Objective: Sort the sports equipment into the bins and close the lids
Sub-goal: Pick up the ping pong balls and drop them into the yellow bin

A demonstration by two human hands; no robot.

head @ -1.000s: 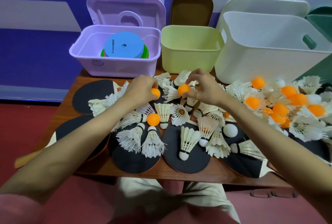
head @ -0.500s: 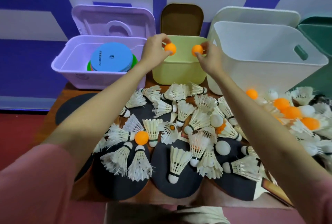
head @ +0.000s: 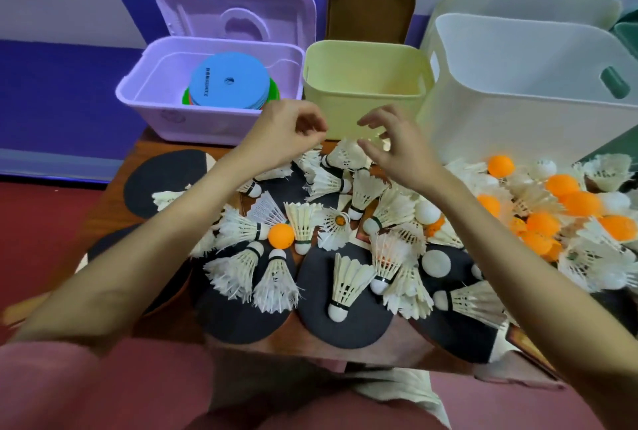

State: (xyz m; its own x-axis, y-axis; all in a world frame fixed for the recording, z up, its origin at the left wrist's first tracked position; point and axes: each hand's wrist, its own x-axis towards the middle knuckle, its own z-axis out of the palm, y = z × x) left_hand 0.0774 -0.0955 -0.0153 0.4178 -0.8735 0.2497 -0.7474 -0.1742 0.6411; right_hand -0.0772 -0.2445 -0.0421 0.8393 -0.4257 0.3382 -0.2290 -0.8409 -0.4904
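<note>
My left hand and my right hand hover in front of the yellow bin, both empty with fingers loosely curled. The inside bottom of that bin is hidden. Below the hands, white shuttlecocks lie scattered over black table-tennis paddles on the wooden table. One orange ball sits among them left of centre. Several more orange balls and white balls lie to the right.
A purple bin at back left holds a stack of flat discs with a blue disc on top, its lid raised behind. A large white bin stands at back right. A brown lid leans behind the yellow bin.
Both hands carried orange balls up to the yellow bin; the balls are gone from the fingers now, and the hands have drawn back to the bin's front, empty.
</note>
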